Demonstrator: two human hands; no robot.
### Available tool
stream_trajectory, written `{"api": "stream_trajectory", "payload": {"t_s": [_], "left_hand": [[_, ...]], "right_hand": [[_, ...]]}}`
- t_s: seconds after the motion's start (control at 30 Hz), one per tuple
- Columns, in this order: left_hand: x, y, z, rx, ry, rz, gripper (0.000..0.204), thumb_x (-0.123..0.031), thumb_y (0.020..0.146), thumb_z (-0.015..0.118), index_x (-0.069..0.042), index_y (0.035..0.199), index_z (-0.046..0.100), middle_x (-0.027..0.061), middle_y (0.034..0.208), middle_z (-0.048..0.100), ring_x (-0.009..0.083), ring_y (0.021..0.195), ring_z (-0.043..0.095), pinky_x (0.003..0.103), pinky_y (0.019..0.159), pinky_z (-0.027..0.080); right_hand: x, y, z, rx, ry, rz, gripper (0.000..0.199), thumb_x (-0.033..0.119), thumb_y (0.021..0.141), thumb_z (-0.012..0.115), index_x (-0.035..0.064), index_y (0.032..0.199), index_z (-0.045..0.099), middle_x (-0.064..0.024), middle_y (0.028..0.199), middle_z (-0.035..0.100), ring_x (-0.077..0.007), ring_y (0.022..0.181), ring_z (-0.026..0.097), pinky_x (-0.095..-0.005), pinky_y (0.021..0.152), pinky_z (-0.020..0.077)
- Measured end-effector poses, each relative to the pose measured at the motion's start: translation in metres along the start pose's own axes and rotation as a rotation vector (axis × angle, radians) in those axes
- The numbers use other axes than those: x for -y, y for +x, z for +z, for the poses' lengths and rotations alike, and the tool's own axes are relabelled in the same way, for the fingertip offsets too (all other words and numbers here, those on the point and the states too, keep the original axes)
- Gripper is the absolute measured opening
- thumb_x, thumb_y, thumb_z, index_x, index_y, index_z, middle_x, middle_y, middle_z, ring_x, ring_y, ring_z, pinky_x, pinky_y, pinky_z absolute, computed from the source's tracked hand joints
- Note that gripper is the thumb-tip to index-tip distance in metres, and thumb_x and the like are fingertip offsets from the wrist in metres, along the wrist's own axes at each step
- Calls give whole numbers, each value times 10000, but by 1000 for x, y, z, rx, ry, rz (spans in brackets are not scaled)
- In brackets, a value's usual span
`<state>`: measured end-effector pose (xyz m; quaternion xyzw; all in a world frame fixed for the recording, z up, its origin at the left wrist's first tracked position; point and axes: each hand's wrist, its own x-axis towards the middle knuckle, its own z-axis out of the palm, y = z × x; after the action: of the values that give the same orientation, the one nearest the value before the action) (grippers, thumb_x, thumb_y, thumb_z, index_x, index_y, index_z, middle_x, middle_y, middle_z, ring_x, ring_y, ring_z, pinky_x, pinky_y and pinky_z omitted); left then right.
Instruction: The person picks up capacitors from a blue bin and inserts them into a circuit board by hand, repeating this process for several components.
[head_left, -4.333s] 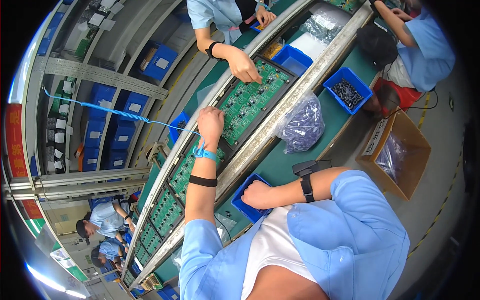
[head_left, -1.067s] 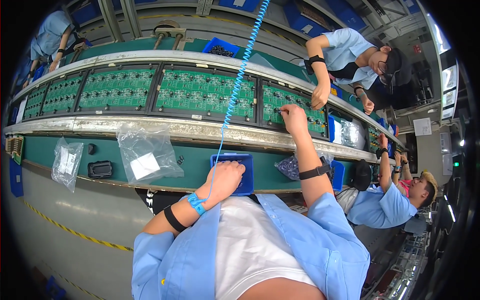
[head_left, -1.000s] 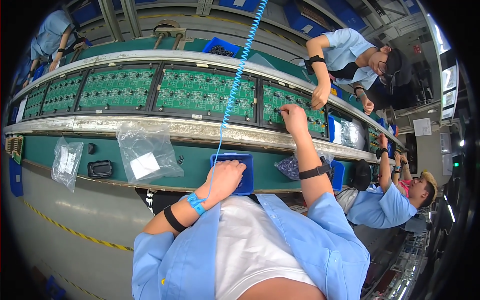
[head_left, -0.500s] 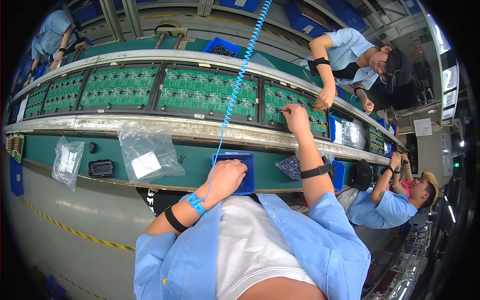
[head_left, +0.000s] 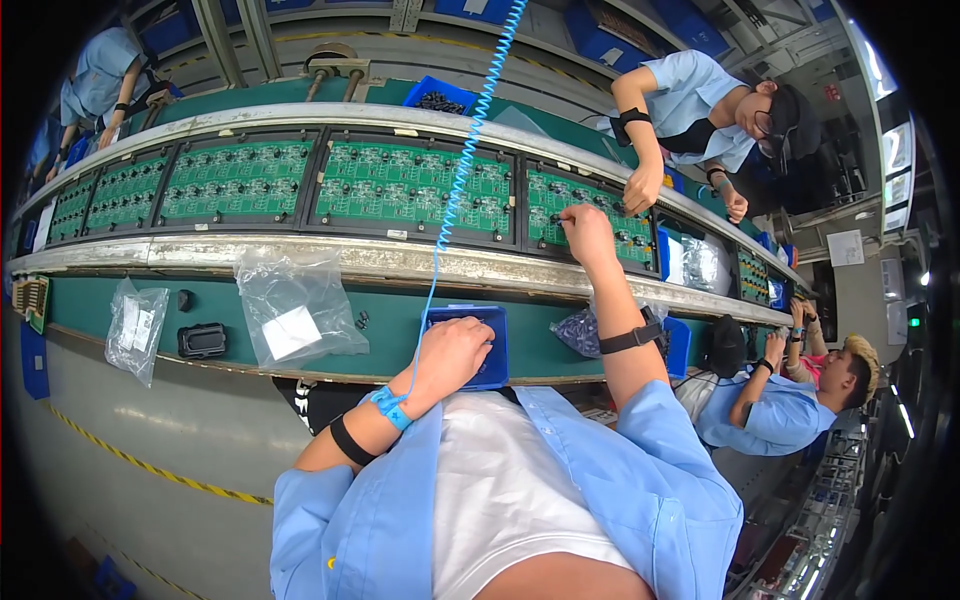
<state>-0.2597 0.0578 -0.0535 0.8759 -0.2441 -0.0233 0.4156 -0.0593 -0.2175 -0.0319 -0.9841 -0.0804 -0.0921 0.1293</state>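
My right hand [head_left: 590,238] reaches over the green circuit board [head_left: 546,190] in the right-hand black frame. Its thumb and fingers are pinched together beside small black components; what lies between the fingertips is too small to make out. Over the blue bin [head_left: 494,372] on the near bench rests my left hand [head_left: 455,352], its fingers curled down into the bin. The fingertips and anything in them are hidden. A blue wrist strap [head_left: 391,408] with a coiled blue cord [head_left: 463,170] is on my left wrist.
More framed boards [head_left: 238,178] line the rail to the left. Plastic bags [head_left: 292,310], a black tray [head_left: 202,339] and a purple-filled bag [head_left: 576,332] lie on the near bench [head_left: 390,335]. Across the line, a co-worker's hand [head_left: 643,188] works close to my right hand.
My right hand has shifted very slightly left over the same board. The co-worker's hand opposite has moved a little left too. My left hand stays at the bin.
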Motion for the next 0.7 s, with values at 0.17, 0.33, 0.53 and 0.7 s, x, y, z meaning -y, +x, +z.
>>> {"api": "stream_trajectory", "payload": {"t_s": [0.17, 0.33, 0.53, 0.7], "left_hand": [[-7, 4, -17, -18, -271, -99, 141, -92, 894, 735, -18, 1014, 746, 106, 976, 745, 246, 892, 733, 362, 781, 584], [1, 11, -30, -74, -703, -143, 122, -4, 900, 738, 5, 1022, 739, 74, 955, 742, 140, 875, 714, 283, 762, 565], [1, 10, -52, -111, -770, -50, 142, 34, 896, 747, 15, 1036, 729, 46, 987, 727, 121, 917, 693, 273, 795, 564], [12, 8, -68, -65, -810, -85, 161, 15, 907, 752, 8, 1061, 707, 43, 1018, 718, 122, 949, 691, 276, 817, 565]], "right_hand": [[4, -5, 3, -30, 15, 28, 144, 71, 855, 742, 27, 990, 768, -176, 958, 744, -372, 924, 716, -458, 833, 569], [4, -6, 12, -63, 22, 56, 151, 83, 851, 751, 33, 994, 760, -174, 962, 742, -372, 922, 717, -460, 827, 569], [7, -11, 13, -121, 16, 45, 187, 107, 846, 769, 26, 1014, 756, -172, 971, 741, -375, 900, 714, -472, 811, 570], [42, -33, -21, -185, 183, 69, 156, 140, 878, 756, 40, 997, 750, -167, 940, 716, -377, 876, 701, -467, 780, 575]]}}
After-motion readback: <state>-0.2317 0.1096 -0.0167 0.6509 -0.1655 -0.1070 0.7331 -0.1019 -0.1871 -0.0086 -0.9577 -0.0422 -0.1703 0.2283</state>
